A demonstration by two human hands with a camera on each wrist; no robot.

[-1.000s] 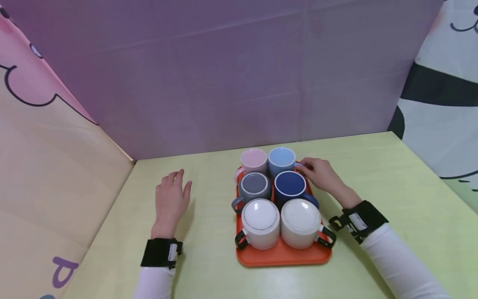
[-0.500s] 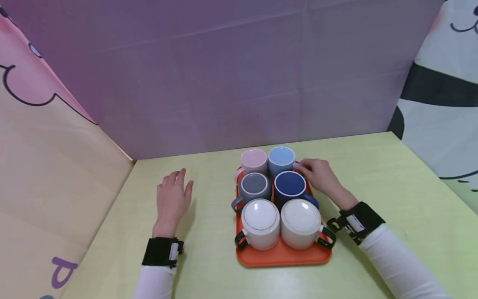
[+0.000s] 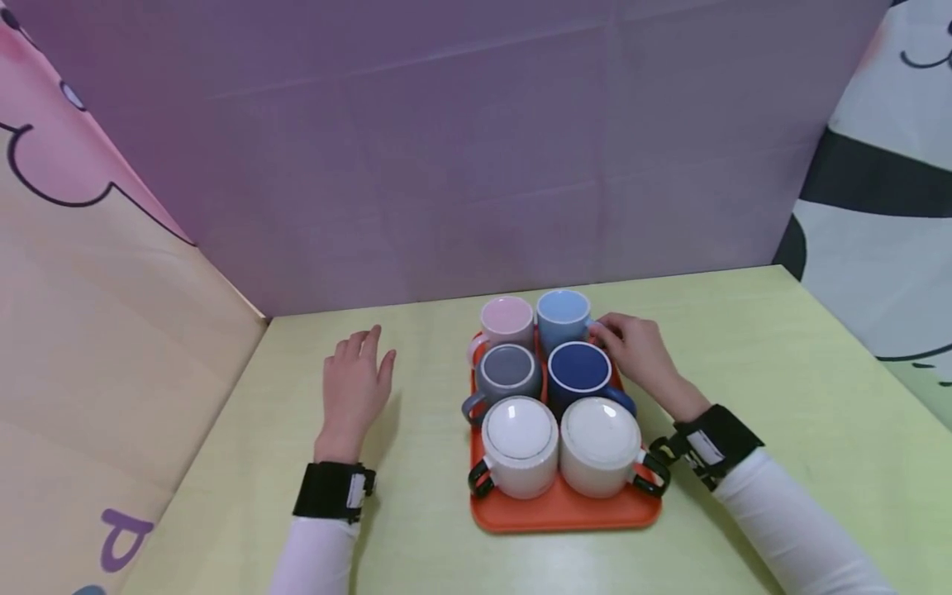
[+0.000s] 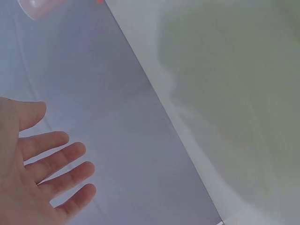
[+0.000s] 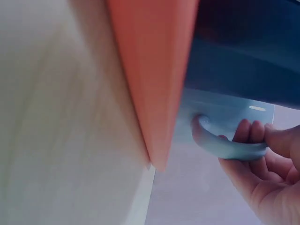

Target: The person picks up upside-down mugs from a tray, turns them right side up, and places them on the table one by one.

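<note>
A pale green bench [image 3: 781,364] is seen, walled by purple and printed panels. An orange tray [image 3: 565,512] is set on it; the left hand [image 3: 355,395] appears to be rested on it.

I see my two arms in long white sleeves. The left sleeve [image 3: 312,558] and the right sleeve [image 3: 796,529] both end just before the wrist. Each wrist wears a wide black band. The left band [image 3: 332,491] has a small white label with tiny dark marks on it. The right band [image 3: 714,446] has a white label too, and a black clip sticks out at its side. My left hand [image 3: 355,388] and right hand [image 3: 640,355] are bare.
</note>
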